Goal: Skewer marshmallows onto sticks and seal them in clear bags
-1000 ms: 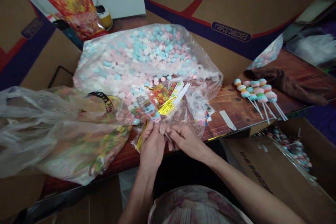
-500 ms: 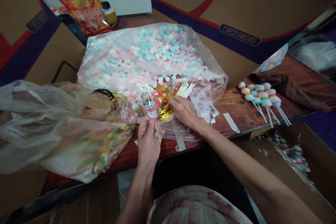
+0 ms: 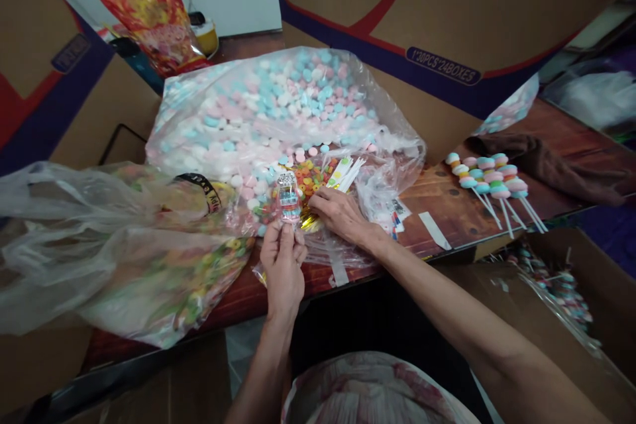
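Observation:
A small clear printed wrapper with candy inside (image 3: 289, 197) stands upright in the pinch of my left hand (image 3: 283, 258). My right hand (image 3: 338, 212) is just to its right, fingers bent together over the gold twist ties (image 3: 309, 221); whether it grips one is hidden. Beyond it lie white sticks (image 3: 348, 174) and orange and green ring candies (image 3: 311, 175). A large clear bag of pink, blue and white candies (image 3: 298, 89) spreads behind. Several candy skewers on white sticks (image 3: 491, 179) rest at the right of the table.
Bags of colored rings (image 3: 199, 285) cover the left table edge. Large cartons (image 3: 362, 59) stand behind. An open box of candy sticks (image 3: 561, 285) is below right, near a brown cloth (image 3: 551, 165). A red snack bag (image 3: 154, 20) stands at the back left.
My right hand has moved slightly left toward the wrapper. The wrapper in my left hand has turned more upright. The whole view has shifted a little.

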`<action>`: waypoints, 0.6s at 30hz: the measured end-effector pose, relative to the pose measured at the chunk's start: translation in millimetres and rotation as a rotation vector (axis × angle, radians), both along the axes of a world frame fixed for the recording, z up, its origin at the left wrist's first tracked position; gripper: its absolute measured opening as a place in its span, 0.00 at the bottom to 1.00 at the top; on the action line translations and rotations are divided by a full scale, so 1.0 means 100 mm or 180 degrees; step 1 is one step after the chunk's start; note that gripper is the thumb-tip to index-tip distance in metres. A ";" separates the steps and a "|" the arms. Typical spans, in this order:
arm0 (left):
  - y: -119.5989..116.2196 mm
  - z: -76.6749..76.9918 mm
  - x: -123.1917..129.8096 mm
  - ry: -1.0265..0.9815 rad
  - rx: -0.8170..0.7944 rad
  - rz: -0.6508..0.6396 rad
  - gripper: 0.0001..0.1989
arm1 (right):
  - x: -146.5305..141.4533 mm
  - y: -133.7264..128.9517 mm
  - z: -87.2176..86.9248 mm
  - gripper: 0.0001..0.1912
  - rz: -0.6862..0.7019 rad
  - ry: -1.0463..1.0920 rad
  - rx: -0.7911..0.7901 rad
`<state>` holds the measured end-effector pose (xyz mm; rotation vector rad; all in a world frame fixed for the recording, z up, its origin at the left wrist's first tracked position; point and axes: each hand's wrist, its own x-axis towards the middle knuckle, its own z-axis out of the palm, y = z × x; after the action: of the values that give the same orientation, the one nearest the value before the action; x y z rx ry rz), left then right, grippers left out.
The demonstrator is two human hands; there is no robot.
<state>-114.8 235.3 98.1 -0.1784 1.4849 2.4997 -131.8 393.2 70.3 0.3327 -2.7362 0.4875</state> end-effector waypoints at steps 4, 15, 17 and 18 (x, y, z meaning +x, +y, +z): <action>0.02 0.00 0.01 0.0002 -0.0075 0.0078 0.15 | 0.00 0.03 0.02 0.10 0.0008 -0.0153 -0.0160; 0.01 0.03 0.00 0.0132 0.0039 0.0272 0.14 | 0.01 0.00 0.13 0.14 -0.0247 -0.0248 0.0161; 0.01 0.04 0.01 0.0118 0.0054 0.0283 0.15 | 0.01 0.00 0.15 0.12 -0.0262 -0.0237 0.0148; 0.01 0.05 0.01 0.0106 0.0051 0.0295 0.15 | 0.01 0.00 0.16 0.12 -0.0248 -0.0200 0.0132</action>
<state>-114.2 236.2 103.2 -0.2084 1.5015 2.5987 -130.9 392.8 86.5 0.2236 -2.8111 0.4277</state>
